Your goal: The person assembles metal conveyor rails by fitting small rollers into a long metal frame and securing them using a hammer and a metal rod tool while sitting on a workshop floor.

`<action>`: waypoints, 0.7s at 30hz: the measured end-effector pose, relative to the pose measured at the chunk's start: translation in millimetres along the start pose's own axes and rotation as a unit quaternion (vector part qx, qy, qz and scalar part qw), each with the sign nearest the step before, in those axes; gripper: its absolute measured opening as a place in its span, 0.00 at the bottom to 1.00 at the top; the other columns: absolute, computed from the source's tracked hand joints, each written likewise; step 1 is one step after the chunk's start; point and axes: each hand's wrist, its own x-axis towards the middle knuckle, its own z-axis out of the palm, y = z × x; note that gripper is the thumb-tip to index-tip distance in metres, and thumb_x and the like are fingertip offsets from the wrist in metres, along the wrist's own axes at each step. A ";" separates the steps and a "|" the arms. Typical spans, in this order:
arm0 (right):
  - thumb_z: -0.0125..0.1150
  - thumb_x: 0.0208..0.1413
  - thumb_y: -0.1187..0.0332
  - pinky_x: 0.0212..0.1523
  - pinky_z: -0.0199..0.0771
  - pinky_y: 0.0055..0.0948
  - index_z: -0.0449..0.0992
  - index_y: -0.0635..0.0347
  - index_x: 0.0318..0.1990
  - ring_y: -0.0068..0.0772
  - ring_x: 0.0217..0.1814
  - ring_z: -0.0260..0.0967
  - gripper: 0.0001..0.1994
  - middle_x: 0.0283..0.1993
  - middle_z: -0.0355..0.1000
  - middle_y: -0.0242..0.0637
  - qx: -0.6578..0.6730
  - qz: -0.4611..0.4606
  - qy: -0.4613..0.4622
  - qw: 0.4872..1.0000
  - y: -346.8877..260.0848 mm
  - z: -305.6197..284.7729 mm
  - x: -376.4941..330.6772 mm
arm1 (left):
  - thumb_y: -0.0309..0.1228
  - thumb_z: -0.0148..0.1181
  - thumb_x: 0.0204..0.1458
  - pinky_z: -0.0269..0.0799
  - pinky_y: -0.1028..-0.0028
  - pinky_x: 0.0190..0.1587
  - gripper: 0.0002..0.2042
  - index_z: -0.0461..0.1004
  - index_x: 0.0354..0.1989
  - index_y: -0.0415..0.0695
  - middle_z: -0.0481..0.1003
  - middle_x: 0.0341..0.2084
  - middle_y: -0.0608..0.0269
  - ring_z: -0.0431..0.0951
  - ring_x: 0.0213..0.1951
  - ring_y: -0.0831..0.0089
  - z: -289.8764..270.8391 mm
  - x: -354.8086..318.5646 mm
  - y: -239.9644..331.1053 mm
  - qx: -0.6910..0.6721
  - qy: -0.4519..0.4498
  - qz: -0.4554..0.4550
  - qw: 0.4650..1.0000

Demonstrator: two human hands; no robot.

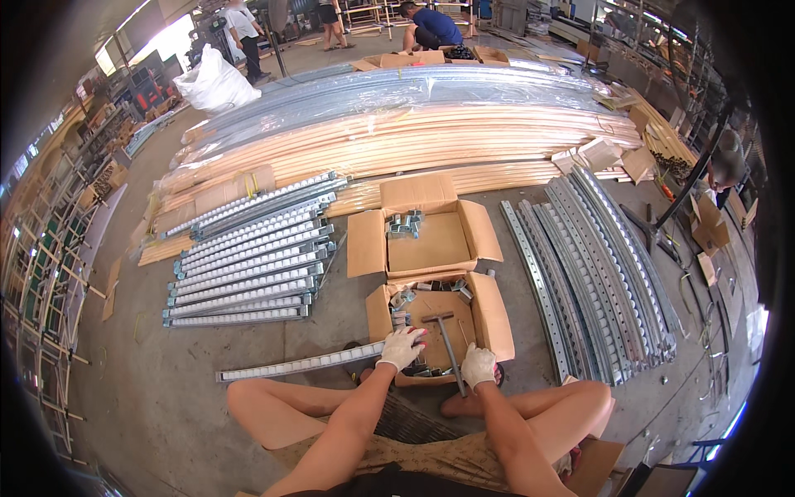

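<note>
My left hand (pixel 402 348), in a pale glove with red fingertips, closes on the right end of a roller track (pixel 302 362). This metal rail with white rollers lies slantwise on the floor to the left. My right hand (pixel 479 366), gloved likewise, is closed at the near right corner of an open cardboard box (pixel 494 319). A thin metal rod (pixel 464 333) runs into its grip; its far end shows above the fingers. Between my hands a hammer (pixel 448 348) leans across the box, head inside, handle toward me. Small metal brackets (pixel 403 298) lie in the box.
Beyond stands a second open box (pixel 484 232) with metal brackets (pixel 406 224). Stacked roller tracks (pixel 248 277) lie left, more metal rails (pixel 580 273) right. Long wrapped tubes (pixel 397 137) cross behind. Farther off, a person (pixel 435 29) crouches and others stand; another person (pixel 725 166) is at right.
</note>
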 end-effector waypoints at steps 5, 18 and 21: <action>0.57 0.58 0.68 0.49 0.80 0.44 0.75 0.63 0.49 0.50 0.47 0.83 0.13 0.41 0.83 0.49 0.041 0.006 -0.008 0.999 -2.1 2.2 3.4 | 0.48 0.60 0.59 0.69 0.58 0.63 0.27 0.73 0.65 0.52 0.74 0.60 0.53 0.72 0.62 0.53 -13.4 0.9 -7.8 -0.036 -0.029 0.012 0.999; 0.56 0.58 0.65 0.43 0.82 0.52 0.76 0.64 0.45 0.56 0.41 0.83 0.13 0.37 0.82 0.52 0.117 0.035 0.008 0.992 -3.8 24.5 23.3 | 0.43 0.61 0.58 0.71 0.59 0.61 0.30 0.69 0.68 0.44 0.75 0.59 0.48 0.76 0.59 0.50 1.5 -4.3 -21.8 -0.088 0.043 0.006 0.995; 0.57 0.59 0.64 0.43 0.82 0.52 0.75 0.64 0.45 0.56 0.40 0.83 0.13 0.36 0.82 0.52 0.136 0.037 0.012 0.990 -4.3 23.9 23.2 | 0.41 0.63 0.57 0.71 0.60 0.62 0.30 0.68 0.68 0.45 0.76 0.59 0.47 0.76 0.58 0.49 -1.8 -4.8 -19.8 -0.123 0.049 0.007 0.991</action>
